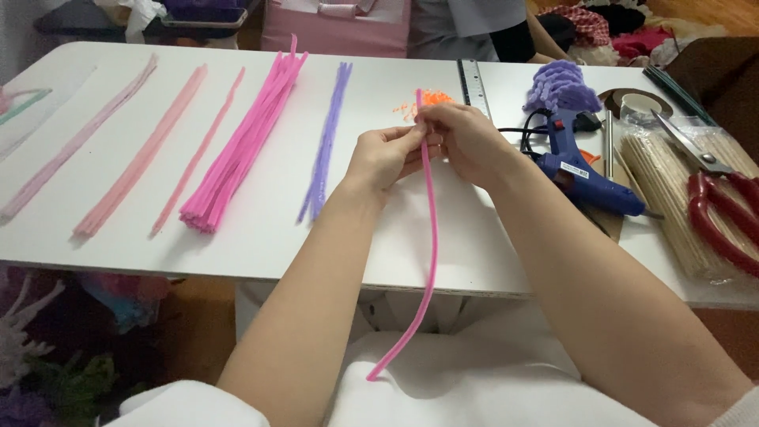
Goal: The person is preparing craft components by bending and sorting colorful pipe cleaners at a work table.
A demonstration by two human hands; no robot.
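- One bright pink pipe cleaner (431, 213) in hand, pinched near its top at frame centre, hanging down past the tabletop (261, 229) edge to the lap, lower end curving left.
- Left hand (383, 154): grip closed on the pipe cleaner, fingertips pressing it from the left, forearm rising from lower centre.
- Right hand (466, 134): grip closed on the same pipe cleaner just above and to the right, fingers curled over the stem, forearm coming in from lower right.
- Both hands touching each other, held just above the white tabletop.
- Five lots of pipe cleaners laid out across the left half: pale lilac bundle (79, 142) at far left, light pink bundle (142, 158), single thin pink strand (198, 154), thick hot-pink bundle (245, 142), small purple bundle (326, 142) nearest the hands.
- One blue glue gun (581, 170) just right of the right wrist, with one purple fuzzy piece (561, 87) above it.
- One metal ruler (474, 83) behind the hands; orange scraps (433, 99) partly hidden by the fingers.
- One pair of red-handled scissors (723, 202) at right edge, lying on a pack of wooden sticks (664, 190).
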